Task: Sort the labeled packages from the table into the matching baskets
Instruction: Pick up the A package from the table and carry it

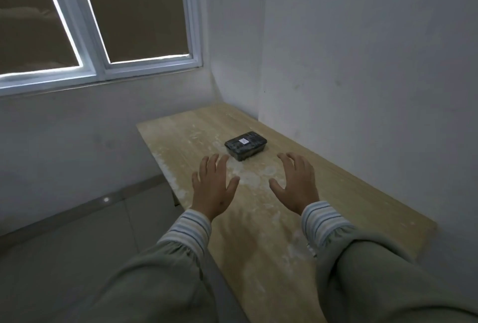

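Black rectangular plastic package [246, 146] with a white label is all you have left on the pale wooden worktop [349, 193]; both hands' fingers [212, 165] spread, empty; no baskets visible.

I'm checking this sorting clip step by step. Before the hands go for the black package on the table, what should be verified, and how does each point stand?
1. Both hands free: ok. The left hand and right hand are open and hold nothing.
2. Package reachable: ok. The black package lies flat on the table, just beyond the fingertips, between the two hands.
3. Path clear: ok. Nothing lies between the hands and the package.
4. Label legible: cannot tell. The white label faces up, but its mark is too small to read.
5. Matching basket located: not ok. No basket is in view.
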